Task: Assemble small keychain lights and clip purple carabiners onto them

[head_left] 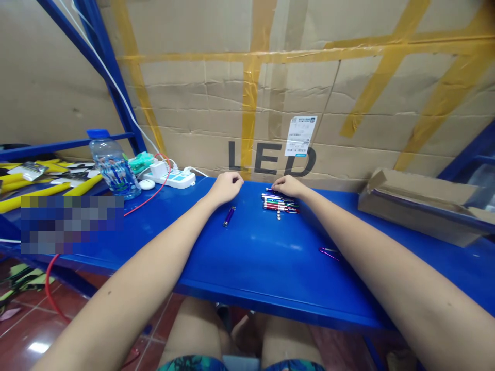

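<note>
One right hand at far edge of the pens, perhaps steadying them, grip unclear | left hand curled, contents unclear | pens side by side on blue desk, seemingly for order | purple tube apart

Glossy blue worktop at centre, slim red, green and blue pens mid-frame, short blue-purple metal tube, tan cardboard striped with yellow tape above

Hands and shiny tubes, blue table
</note>
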{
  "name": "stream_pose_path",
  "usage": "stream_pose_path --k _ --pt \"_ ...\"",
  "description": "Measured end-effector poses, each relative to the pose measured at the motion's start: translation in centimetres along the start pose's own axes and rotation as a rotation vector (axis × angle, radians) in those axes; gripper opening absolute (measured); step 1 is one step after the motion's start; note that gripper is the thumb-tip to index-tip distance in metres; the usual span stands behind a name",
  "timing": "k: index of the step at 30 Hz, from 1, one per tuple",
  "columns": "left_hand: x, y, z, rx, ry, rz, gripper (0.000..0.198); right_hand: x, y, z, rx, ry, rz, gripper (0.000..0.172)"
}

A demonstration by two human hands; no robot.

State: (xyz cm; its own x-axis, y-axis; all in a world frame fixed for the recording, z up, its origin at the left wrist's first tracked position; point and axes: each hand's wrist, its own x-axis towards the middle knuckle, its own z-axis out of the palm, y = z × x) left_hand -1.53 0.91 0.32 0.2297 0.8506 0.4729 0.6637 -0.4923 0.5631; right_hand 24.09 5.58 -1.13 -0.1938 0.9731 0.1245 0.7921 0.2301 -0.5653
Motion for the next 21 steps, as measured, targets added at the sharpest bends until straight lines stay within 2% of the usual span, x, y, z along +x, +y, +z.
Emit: stream_pose_path --k 10,16,21 --pt "-0.1 0.3 0.1 -0.007 -0.053 -0.014 0.02 -1.0 -1.2 0.0 0.118 -0.053 -0.056 0.018" --pt "-0.5 1.9 1.9 0.12 -0.259 0.024 0.026 -1.1 -1.8 -0.1 0.139 -0.091 -0.08 0.018" --pt "-0.5 3.1 3.3 0.189 -0.371 0.037 0.024 -1.2 -2.1 -0.2 0.093 -0.103 -0.125 0.021"
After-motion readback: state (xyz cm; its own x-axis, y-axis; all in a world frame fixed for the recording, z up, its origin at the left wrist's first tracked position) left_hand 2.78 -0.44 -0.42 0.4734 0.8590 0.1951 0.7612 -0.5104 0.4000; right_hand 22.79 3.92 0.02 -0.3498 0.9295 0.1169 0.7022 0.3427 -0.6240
